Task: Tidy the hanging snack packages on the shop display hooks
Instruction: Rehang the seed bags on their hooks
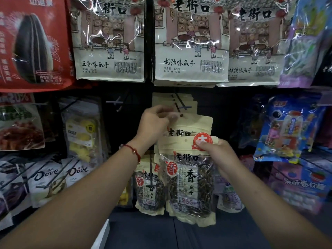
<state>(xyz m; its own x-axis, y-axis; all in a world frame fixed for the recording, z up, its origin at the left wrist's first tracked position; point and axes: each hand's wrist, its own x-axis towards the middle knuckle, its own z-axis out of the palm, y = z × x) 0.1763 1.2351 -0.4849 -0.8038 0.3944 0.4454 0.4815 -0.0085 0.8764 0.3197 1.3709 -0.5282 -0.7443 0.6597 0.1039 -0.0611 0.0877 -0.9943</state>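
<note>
My left hand [154,124] pinches the top edge of a beige sunflower-seed packet [195,125], by its hanging hole, just below the tip of a display hook [185,107]. More beige packets [161,99] hang on that hook behind it. My right hand [217,155] grips the top of a second beige seed packet [190,184] with a clear window and a red round seal, held lower and in front of the first. Another packet of the same kind [149,191] hangs below, to the left.
Large beige seed bags [111,56] [190,58] and a red bag [34,47] hang on the top row. Dove packs [45,178] and a yellow dried-fruit pack [80,133] hang left; blue and purple packs [287,130] hang right. An empty hook [116,103] juts out left of centre.
</note>
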